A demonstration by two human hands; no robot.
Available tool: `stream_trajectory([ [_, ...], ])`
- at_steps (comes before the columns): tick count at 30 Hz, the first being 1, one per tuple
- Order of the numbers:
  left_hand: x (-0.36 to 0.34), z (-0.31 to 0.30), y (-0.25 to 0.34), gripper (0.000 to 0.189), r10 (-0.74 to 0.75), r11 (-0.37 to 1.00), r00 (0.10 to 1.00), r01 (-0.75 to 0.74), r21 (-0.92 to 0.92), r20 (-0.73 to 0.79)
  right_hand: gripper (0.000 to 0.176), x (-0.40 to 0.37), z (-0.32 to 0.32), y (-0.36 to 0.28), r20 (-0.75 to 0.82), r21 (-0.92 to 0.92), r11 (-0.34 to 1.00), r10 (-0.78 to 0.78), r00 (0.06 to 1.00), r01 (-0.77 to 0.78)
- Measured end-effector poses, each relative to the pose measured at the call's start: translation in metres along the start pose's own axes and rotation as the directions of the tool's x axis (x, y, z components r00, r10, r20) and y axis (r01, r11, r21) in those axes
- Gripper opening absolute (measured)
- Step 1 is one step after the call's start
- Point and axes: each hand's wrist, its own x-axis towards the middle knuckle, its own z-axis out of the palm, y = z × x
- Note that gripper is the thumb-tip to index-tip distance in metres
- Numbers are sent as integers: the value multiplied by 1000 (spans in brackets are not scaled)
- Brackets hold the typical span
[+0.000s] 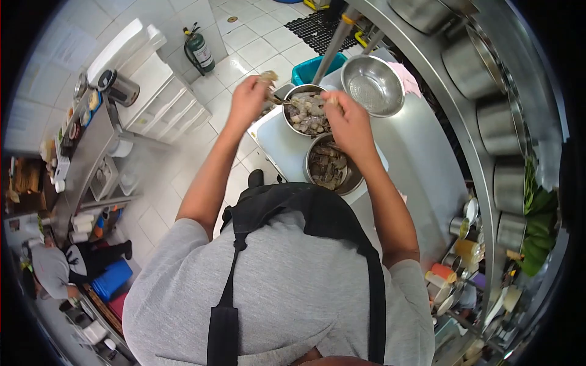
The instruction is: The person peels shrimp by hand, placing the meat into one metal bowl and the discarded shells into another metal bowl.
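Over the left edge of the work table, my left hand (247, 104) is closed on a pale shrimp (267, 77), which sticks up past the fingertips. My right hand (349, 122) is pinched shut above the right rim of the upper metal bowl; what it grips is hidden by the fingers. Greyish shrimp (308, 113) fill that upper bowl (289, 125) between my hands. Nearer my body stands a deeper metal pot (354, 183) partly filled with darker, brownish shrimp (328, 165). My right wrist passes close above its rim.
A perforated metal colander (373, 85) sits on the steel table (415, 158) beyond my right hand. A teal bin (314, 70) stands past the table. Shelves with pots (473, 61) line the right side. A fire extinguisher (199, 51) stands ahead; another person (55, 268) is at far left.
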Motion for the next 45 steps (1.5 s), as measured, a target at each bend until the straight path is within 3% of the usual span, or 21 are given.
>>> stream_trajectory([
  [1,2,-15,-4,30,-2,982,1000,2,-189,-1,28,15,4,-16,-41,-78,995,-64,997,60],
  [3,1,-39,-3,30,-19,981,999,10,-195,-45,31,48,19,-24,-59,-163,979,-136,989,125],
  [5,-1,-52,0,27,-38,979,995,19,-201,-91,40,87,37,-19,-22,-368,867,-369,929,335],
  [6,-2,-56,-2,27,-45,977,994,23,-210,-103,40,101,45,-12,-5,-370,863,-372,928,343],
  [8,-4,-62,-5,27,-6,976,999,-3,-220,-41,52,119,60,3,225,-763,627,33,974,155],
  [10,-8,-58,-6,24,-44,981,999,38,-192,-29,61,100,63,-4,261,-789,588,61,963,177],
  [13,-27,-34,11,24,-140,939,974,187,-288,177,57,58,59,-9,251,-439,842,-219,943,312],
  [14,-31,-23,13,24,-142,939,972,192,-284,189,57,46,55,-12,242,-442,845,-210,947,301],
  [17,-40,16,21,25,6,970,889,105,-218,457,42,12,37,-13,178,-363,839,-365,914,406],
  [21,-66,59,55,29,-39,964,762,200,-178,646,38,-19,4,18,91,-459,801,-388,917,385],
  [22,-70,70,56,29,-37,966,746,196,-166,665,38,-27,-1,25,66,-466,806,-381,922,366],
  [24,-77,86,56,30,-168,899,697,399,-182,697,38,-40,-7,37,45,-567,747,-391,919,346],
  [27,-87,101,64,31,-166,936,676,337,-102,718,38,-57,-11,54,-37,-528,811,-320,947,254],
  [31,-93,107,66,32,-139,970,654,242,-32,744,34,-66,-14,68,-92,-494,828,-351,932,263],
  [34,-95,108,67,32,-126,986,638,166,24,760,28,-69,-14,73,-205,-389,872,-397,895,297],
  [36,-98,108,72,32,-124,990,633,133,51,764,24,-71,-14,75,-301,-142,970,-232,925,197],
  [37,-99,108,76,32,-115,992,631,116,54,767,24,-74,-15,74,-302,-136,972,-227,926,194],
  [39,-100,108,76,32,-110,993,633,102,58,766,26,-77,-18,72,-317,27,999,-24,948,35],
  [42,-100,110,71,30,-64,998,637,58,35,768,29,-77,-16,77,-357,194,979,11,934,63],
  [44,-101,112,71,30,-78,997,725,77,31,684,30,-77,-18,73,-338,231,969,2,941,81],
  [45,-103,113,75,30,-80,996,724,78,33,685,31,-77,-19,70,-322,266,959,-10,947,101],
])
